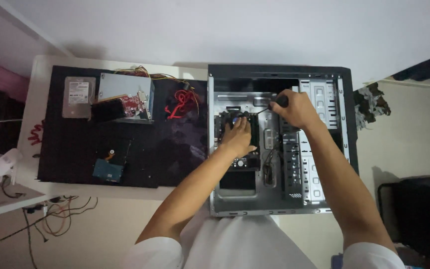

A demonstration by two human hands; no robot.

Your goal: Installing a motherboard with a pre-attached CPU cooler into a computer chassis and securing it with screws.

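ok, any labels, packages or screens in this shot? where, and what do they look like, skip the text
Hard drive: far left of the black mat, flat grey rectangle with a white label on top.
Power supply: right of the drive, grey box; any label is too small to tell.
Small blue board: near edge of the mat, no label visible.
No screens or retail packages in view.
Left hand rests on the motherboard inside the open case; right hand holds a screwdriver.

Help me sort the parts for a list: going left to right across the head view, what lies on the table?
Hard drive → power supply unit with the red expansion card in front of it → red cable bundle → left hand on the motherboard → right hand with a screwdriver → drive cage of the open computer case.
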